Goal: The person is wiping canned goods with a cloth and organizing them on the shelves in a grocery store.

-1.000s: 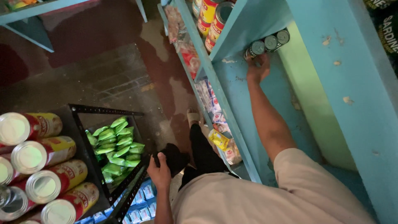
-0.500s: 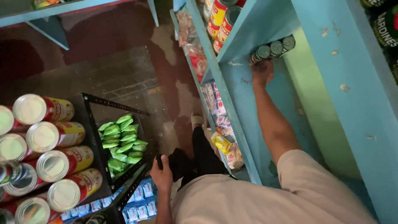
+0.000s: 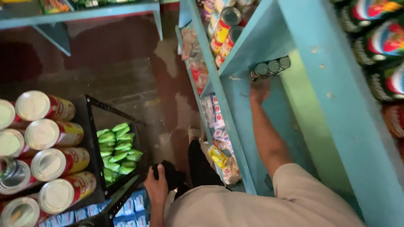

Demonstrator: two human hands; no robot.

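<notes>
Only the head view here. Compared with half a second back, the camera has swung a bit right, and the right hand (image 3: 259,90) still sits just under the 3 dark cans (image 3: 269,68) lying on their sides on the blue shelf (image 3: 261,40); can't tell if the fingers actually grip anything. The left hand (image 3: 156,187) stays curled around a dark object (image 3: 168,174) down low by the knee. The black crate (image 3: 110,126) holds green packets (image 3: 117,147), and the red-and-yellow cans (image 3: 46,138) lie stacked at left.
</notes>
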